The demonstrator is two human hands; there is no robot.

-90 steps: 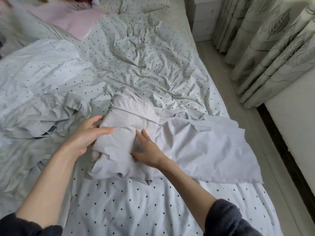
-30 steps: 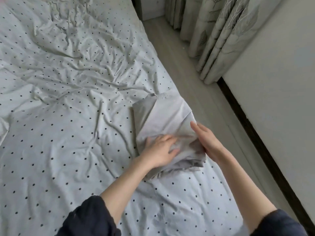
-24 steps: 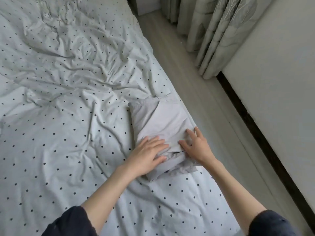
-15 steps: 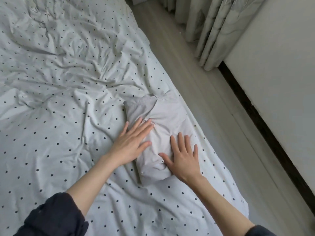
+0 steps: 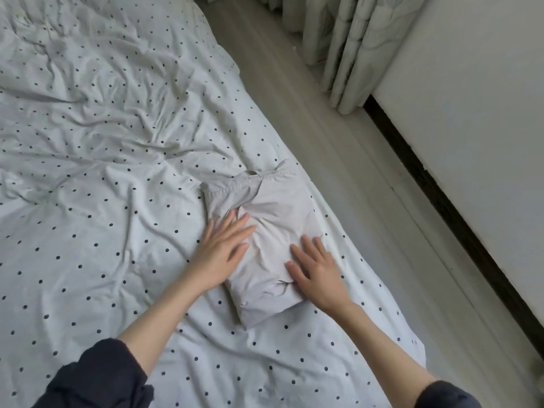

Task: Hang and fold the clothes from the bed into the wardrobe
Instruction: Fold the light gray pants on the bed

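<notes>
Here, two forearms in dark pushed-up sleeves [image 5: 97, 378] reach in from the bottom of the frame. The left hand [image 5: 222, 250] lies flat on the left part of a folded pale grey garment [image 5: 273, 219], fingers straight and slightly spread. The right hand [image 5: 319, 270] lies flat on its lower right part, fingers spread. The garment sits right of centre, near the right edge of a bed [image 5: 103, 160] with a wrinkled white dotted sheet. Beyond, floor [image 5: 347, 148], curtains [image 5: 350, 42] and a white wall [image 5: 471, 98] fill the upper right.

Folded pale-grey cotton garment [image 5: 265, 231] on polka-dot bedsheet [image 5: 103, 172]; left hand [image 5: 220, 248] at nine o'clock, right hand [image 5: 318, 272] at four o'clock.
</notes>
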